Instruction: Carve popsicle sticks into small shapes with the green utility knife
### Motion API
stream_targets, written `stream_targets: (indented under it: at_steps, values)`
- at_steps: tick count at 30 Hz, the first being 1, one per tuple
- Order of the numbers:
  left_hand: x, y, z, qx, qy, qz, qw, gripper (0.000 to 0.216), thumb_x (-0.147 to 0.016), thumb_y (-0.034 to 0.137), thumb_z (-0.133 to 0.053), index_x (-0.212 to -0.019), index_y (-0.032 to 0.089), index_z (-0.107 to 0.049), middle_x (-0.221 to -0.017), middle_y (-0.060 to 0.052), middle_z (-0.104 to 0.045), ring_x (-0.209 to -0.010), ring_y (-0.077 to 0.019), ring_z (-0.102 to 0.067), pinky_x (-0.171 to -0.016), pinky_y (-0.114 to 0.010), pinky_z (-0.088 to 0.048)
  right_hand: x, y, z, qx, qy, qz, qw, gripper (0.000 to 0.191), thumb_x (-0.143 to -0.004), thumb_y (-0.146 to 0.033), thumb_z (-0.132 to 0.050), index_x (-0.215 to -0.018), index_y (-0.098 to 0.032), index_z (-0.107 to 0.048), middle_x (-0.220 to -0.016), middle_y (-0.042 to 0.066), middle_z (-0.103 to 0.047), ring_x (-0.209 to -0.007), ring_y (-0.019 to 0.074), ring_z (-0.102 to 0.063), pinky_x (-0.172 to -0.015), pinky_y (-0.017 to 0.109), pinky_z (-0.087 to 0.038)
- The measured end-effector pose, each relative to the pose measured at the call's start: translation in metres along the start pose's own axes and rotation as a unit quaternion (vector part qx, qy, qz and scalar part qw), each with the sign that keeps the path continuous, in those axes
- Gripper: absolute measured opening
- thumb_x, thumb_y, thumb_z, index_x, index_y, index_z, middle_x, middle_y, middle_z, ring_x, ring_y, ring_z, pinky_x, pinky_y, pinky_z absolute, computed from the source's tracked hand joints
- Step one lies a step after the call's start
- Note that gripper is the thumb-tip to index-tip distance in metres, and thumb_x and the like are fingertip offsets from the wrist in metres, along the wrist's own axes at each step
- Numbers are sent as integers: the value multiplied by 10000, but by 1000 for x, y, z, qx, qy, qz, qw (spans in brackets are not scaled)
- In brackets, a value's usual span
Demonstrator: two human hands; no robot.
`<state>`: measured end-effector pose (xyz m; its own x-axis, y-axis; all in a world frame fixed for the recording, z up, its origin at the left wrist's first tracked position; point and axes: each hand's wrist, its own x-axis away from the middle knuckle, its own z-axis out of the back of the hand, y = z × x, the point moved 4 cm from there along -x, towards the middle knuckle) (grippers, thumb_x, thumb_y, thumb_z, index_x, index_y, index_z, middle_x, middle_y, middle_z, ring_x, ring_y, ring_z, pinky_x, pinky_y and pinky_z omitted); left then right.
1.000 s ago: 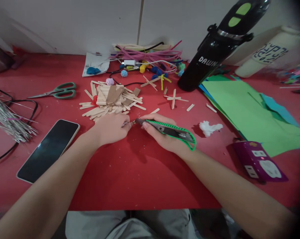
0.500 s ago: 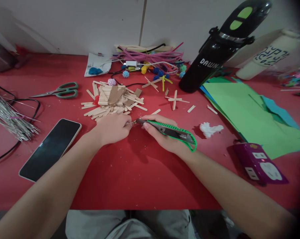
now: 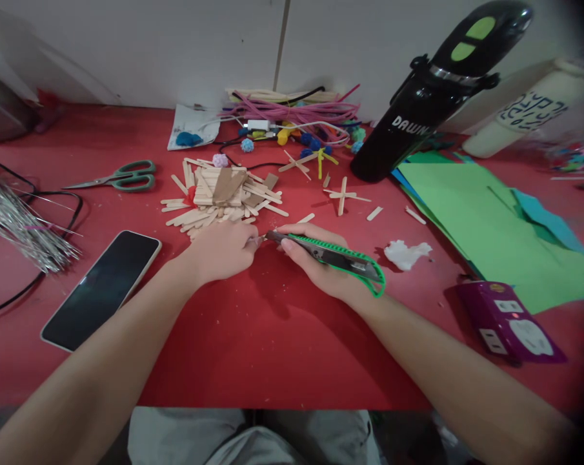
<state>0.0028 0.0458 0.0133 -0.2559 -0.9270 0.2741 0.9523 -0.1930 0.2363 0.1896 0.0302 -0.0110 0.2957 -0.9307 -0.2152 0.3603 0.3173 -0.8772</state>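
Observation:
My right hand is closed around a green and grey box cutter, its tip pointing left. My left hand is closed in a pinch just left of that tip; what its fingers hold is too small and covered to name. Right behind the left hand lies a heap of wooden craft sticks, with pieces of brown cardboard on top. Sticks joined in a star shape stand beyond my right hand, near short cut stick pieces. Small pale crumbs dot the red tabletop below the hands.
Left are a phone, scissors and a bundle of silvery wires. Right are a crumpled tissue, a purple power socket, green paper sheets and a tall black bottle. Pink pipe cleaners lie against the wall.
Both hands and the box cutter stay in nearly the same pose. The whole view has shifted slightly, and the tissue's shape looks a little different.

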Motion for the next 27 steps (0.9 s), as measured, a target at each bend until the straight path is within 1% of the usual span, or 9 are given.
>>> stream_targets:
  at_steps: [4,7,10,14,19,24,27]
  values:
    - [0,0,0,-8,-1,4,1000,316,-940,375,-380,-841,231,-643,-961,-94,-745,-922,-288,-680,-689,-364,-428,0,-2,1,5,-3,-10,1000,266,-948,-482,-645,-1106,-288,-737,-1089,24,-770,-975,221,-742,-863,366,-585]
    - [0,1,0,-10,-1,1,1000,311,-940,365,-373,-820,229,-625,-965,-93,-748,-924,-292,-682,-667,-365,-408,0,-4,1,7,-12,-15,1000,252,-957,-466,-635,-1110,-290,-730,-1099,21,-768,-993,219,-737,-864,360,-580]
    - [0,1,0,-5,2,-2,1000,313,-937,372,-372,-797,229,-612,-951,-92,-748,-917,-297,-684,-660,-370,-401,0,-5,1,15,-13,-3,1000,226,-965,-434,-628,-1101,-283,-727,-1079,11,-769,-973,204,-733,-858,347,-564]
    - [0,2,0,2,4,-2,1000,322,-934,384,-371,-776,228,-603,-945,-93,-747,-926,-303,-683,-685,-378,-416,1,-6,1,22,-17,13,1000,222,-971,-416,-619,-1094,-259,-716,-1043,18,-776,-909,193,-731,-813,334,-549]
    - [0,1,-1,1,8,2,1000,335,-939,398,-371,-813,227,-631,-983,-97,-750,-956,-312,-681,-711,-386,-434,1,-5,1,29,-23,2,999,215,-970,-409,-618,-1069,-247,-720,-996,21,-784,-885,195,-737,-789,327,-546]
    - [0,1,-2,-1,7,8,1000,365,-942,410,-364,-875,224,-672,-1015,-108,-750,-979,-322,-678,-729,-393,-456,0,-4,3,20,-10,13,1000,205,-962,-399,-627,-1057,-243,-721,-987,20,-785,-878,190,-734,-777,319,-541]
    - [-1,1,-2,-6,6,12,1000,368,-938,366,-356,-896,224,-692,-1025,-107,-750,-996,-315,-676,-772,-399,-470,1,-4,3,36,-30,8,999,167,-956,-365,-630,-1031,-251,-726,-929,4,-781,-848,179,-733,-758,308,-533]
